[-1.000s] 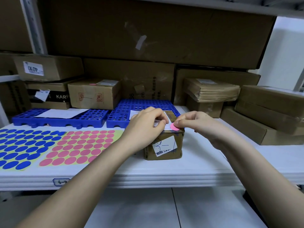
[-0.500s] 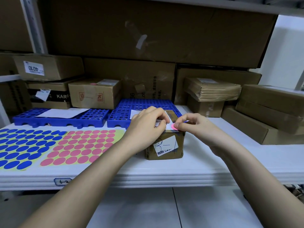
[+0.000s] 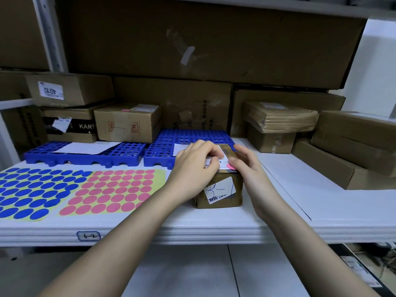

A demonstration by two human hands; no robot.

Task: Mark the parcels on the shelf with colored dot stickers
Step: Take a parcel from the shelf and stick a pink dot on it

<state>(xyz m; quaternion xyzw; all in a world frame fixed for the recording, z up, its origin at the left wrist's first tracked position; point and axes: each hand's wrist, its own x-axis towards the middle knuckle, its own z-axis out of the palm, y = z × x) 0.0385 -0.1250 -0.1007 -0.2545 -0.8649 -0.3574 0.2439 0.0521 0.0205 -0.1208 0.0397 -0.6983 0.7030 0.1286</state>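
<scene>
Small parcel (image 3: 218,189) sits near front edge of white shelf (image 3: 321,211), just right of the sticker sheets. Left hand (image 3: 192,166) rests on parcel top, fingers (image 3: 211,150) curled over the white label (image 3: 222,158) and holding it down. Right hand (image 3: 246,166) on the parcel's top right edge, thumb pressing a pink dot (image 3: 229,166) onto the label's near corner; other fingers lie loosely bent over the top, cannot tell if they grip anything. Dot mostly hidden under thumb. Pink sheet (image 3: 111,191) and blue sheet (image 3: 32,191) lie flat on shelf, left of parcel. Blue racks (image 3: 85,155) behind them. Brown boxes (image 3: 128,123) stacked along the back and right; one box already carries a pink dot on top.
</scene>
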